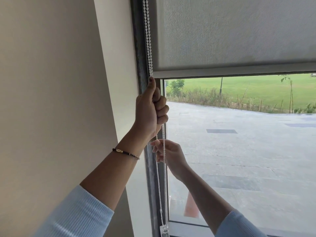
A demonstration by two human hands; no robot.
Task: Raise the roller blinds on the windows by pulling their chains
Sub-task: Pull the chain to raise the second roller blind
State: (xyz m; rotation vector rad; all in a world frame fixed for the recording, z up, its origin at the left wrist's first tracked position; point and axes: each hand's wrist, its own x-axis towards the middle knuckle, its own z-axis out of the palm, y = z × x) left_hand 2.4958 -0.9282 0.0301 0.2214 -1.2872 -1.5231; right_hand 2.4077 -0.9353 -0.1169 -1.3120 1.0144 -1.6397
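Note:
A grey roller blind [230,35] covers the upper part of the window, its bottom bar [230,72] about a third of the way down the view. A white beaded chain [148,40] hangs in two strands along the dark window frame at the blind's left edge. My left hand [150,110] is a fist closed round the chain just below the bar's height. Lower down, my right hand [168,155] pinches the chain between thumb and fingers. Below it the strands run down to a clear chain holder [164,230] at the sill.
A cream wall [51,82] fills the left half of the view, right beside the dark window frame [141,53]. Through the glass [239,151] lie a paved yard, a green field and an orange cone near the sill.

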